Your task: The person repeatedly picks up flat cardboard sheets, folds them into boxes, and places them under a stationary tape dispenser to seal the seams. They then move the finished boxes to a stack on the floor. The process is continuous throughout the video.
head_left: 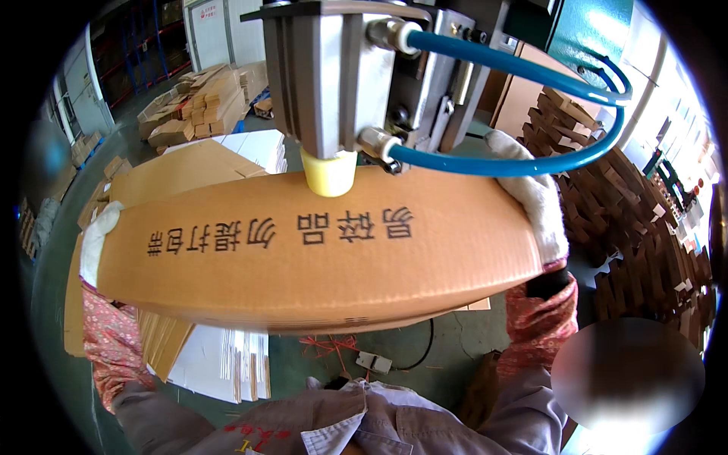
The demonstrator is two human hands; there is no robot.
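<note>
A long brown cardboard box [326, 262] with dark printed characters spans the space in front of me. My left hand [97, 241], in a white glove, grips its left end, thumb over the edge. At the opposite end my right hand [540, 208], also gloved in white, wraps round the edge with its fingers reaching toward the far side. Above the box's far edge stands a grey metal machine head [318, 83] with a yellow cup-shaped part [330, 174] that overlaps the box in view; whether they touch, I cannot tell.
Blue air hoses [500, 163] loop from the machine head toward the right. Flat cardboard [174, 178] and white sheets [227, 364] lie at left. Folded cartons [644, 220] are piled high at right. More cardboard stacks [205, 106] stand behind. A small grey box [374, 362] with a cable lies below.
</note>
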